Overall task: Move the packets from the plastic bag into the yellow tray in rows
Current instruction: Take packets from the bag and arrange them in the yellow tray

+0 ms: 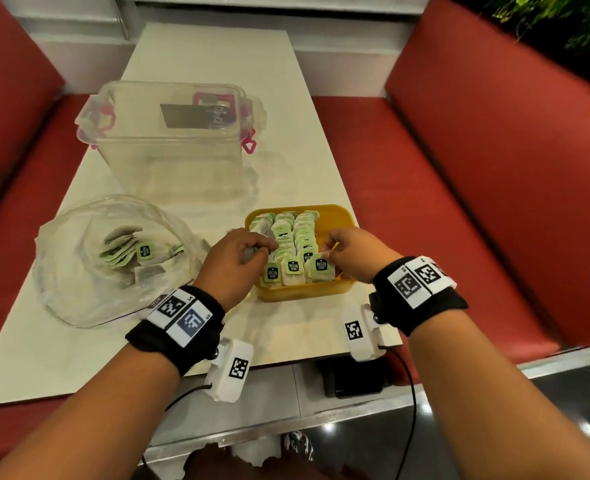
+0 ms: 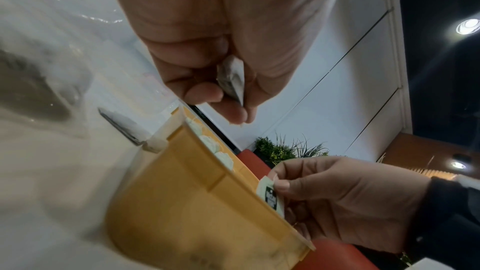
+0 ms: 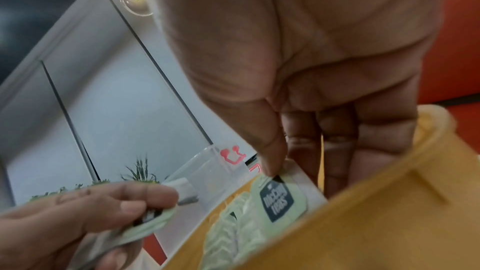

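Observation:
The yellow tray [image 1: 342,216] stands on the table and holds three rows of green-tagged tea packets [image 1: 288,237]. My left hand [image 1: 259,252] hovers over the tray's near left side and pinches a small bunch of packets [image 2: 232,81], also seen as packets [image 3: 153,218] in the right wrist view. My right hand [image 1: 328,252] pinches the top of the front packet [image 1: 321,268] of the right row, thumb on its tag [image 3: 279,200]. The clear plastic bag [image 1: 79,296] lies open to the left with several packets [image 1: 127,251] inside.
A big clear box [image 1: 172,140] with pink latches stands behind the bag and tray. Red bench seats [image 1: 494,202] flank the cream table [image 1: 217,57]. The tray sits close to the table's near right corner. A dark object [image 1: 355,379] lies below the table edge.

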`<state>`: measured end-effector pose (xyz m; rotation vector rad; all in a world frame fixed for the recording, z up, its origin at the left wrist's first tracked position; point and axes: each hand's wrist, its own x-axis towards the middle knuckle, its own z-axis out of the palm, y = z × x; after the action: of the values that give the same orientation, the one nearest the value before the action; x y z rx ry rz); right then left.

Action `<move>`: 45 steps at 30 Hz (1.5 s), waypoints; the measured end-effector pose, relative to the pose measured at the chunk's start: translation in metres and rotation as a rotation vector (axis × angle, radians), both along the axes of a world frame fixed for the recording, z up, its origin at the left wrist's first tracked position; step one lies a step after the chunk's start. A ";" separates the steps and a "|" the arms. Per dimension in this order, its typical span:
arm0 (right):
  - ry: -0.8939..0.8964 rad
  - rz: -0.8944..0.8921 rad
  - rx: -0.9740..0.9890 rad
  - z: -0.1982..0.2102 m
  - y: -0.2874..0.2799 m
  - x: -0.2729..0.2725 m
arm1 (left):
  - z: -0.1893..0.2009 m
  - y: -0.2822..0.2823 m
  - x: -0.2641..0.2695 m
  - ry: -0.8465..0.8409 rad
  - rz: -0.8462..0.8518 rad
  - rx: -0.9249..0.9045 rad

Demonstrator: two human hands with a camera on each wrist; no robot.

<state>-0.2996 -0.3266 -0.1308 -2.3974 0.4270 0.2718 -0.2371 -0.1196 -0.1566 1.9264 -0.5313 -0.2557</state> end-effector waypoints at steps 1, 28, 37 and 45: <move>0.010 0.007 -0.016 -0.003 0.001 0.001 | 0.000 0.001 -0.001 0.013 -0.003 -0.011; -0.174 0.070 0.369 0.035 0.050 0.022 | 0.020 0.019 -0.008 0.242 -0.152 -0.206; -0.319 -0.110 0.543 0.029 0.049 0.022 | 0.016 0.029 -0.001 0.189 0.003 -0.225; -0.332 -0.228 0.924 0.029 0.058 0.024 | 0.020 0.026 0.003 0.262 0.101 -0.189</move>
<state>-0.2761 -0.2686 -0.1016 -1.4356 0.3156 -0.0429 -0.2336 -0.0940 -0.1369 1.6983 -0.2730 -0.3728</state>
